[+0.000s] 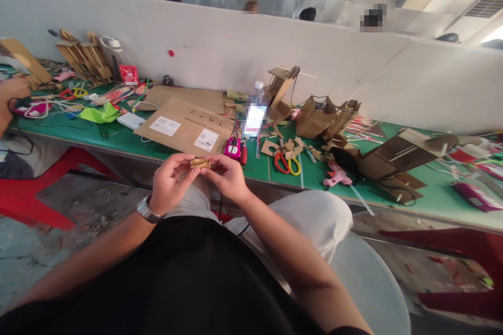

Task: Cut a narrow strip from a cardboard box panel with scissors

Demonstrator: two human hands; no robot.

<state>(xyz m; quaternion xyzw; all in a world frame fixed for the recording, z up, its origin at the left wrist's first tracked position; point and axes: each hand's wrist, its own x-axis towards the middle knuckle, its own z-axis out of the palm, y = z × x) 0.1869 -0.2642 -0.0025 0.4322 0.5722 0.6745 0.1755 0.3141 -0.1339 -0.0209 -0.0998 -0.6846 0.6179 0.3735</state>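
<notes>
My left hand (171, 180) and my right hand (228, 178) meet above my lap, just short of the green table's front edge (129, 149). Between their fingertips they pinch a small brown cardboard piece (200, 163), held level, one hand at each end. A metal watch (146, 210) sits on my left wrist. Both hands have their fingers curled round the piece.
On the table lie a flat cardboard box (184, 125), a water bottle (255, 104), a pink tape measure (232, 147), red and yellow scissors (286, 162), a pink glue gun (336, 178) and cardboard models (396, 159). Another person's hand (13, 91) works at far left. Red stools stand beside me.
</notes>
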